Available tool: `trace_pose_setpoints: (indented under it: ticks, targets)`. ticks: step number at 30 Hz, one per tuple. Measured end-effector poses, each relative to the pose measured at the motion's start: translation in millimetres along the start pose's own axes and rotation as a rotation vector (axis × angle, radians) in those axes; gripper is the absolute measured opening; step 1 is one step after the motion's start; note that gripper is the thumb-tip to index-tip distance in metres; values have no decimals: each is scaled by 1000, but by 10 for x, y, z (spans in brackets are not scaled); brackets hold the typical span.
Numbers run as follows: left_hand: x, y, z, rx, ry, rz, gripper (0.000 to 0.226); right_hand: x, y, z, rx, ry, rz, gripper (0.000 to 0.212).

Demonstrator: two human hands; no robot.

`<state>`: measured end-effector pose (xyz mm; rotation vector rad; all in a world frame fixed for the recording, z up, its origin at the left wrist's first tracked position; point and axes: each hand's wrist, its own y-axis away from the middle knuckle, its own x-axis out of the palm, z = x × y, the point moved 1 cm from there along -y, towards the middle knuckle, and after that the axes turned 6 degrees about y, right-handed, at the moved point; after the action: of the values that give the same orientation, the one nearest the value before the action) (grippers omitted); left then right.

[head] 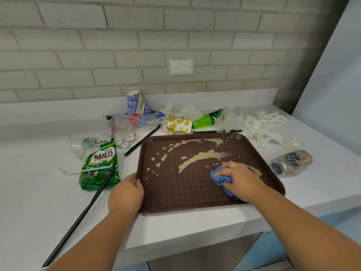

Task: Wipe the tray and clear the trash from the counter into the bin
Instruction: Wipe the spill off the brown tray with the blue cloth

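Our right hand point(237, 178) clenches soft blue cloth point(221, 178) on spill-streaked tray point(175, 200); left hand point(127, 192) grips tray's left rim near counter point(39, 192) front edge; stiff, slippery, we judge.

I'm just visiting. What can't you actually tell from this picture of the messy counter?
Bin: nowhere in the head view, it lies outside the frame.
Tray surface beneath the right hand and blue cloth: covered by them.
Left hand fingers: tucked under the tray's left edge, only the thumb shows.
Label on the crushed clear bottle: blurred and crumpled, unreadable.
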<state>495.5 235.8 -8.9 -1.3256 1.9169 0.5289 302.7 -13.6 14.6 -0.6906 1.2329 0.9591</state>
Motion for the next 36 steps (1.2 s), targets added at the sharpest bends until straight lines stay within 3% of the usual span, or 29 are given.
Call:
trace_pose_setpoints:
  ticks: [2, 6, 8, 10, 13, 16, 19, 25, 31, 36]
  targets:
    - [16, 0, 16, -10, 14, -14, 30, -33, 29, 6, 33, -24, 4, 31]
    - [30, 1, 39, -9, 45, -39, 31, -197, 158, 137, -100, -126, 104, 21]
    - [35, 0, 39, 3, 46, -46, 31, -387, 175, -20, 18, -150, -37, 18]
    - [41, -1, 39, 10, 49, -54, 32, -547, 189, -294, 177, -105, -164, 29]
    - [46, -3, 53, 13, 44, -56, 31, -499, 224, -657, 373, 200, -126, 25]
    - [39, -7, 58, 36, 42, -50, 30, -161, 270, -760, 346, 492, -40, 40]
    - [39, -11, 67, 48, 35, -51, 30, -24, 220, -691, 346, 442, -144, 35]
    - [-26, -30, 118, 133, 68, 38, 30, -165, 136, -651, 379, 264, -52, 46]
    - [-64, -39, 154, 210, 63, 61, 31, -123, 209, -608, 346, 342, -81, 38]
    - [-85, 5, 155, 256, 110, 102, 30, -165, 191, -696, 437, 321, -96, 42]
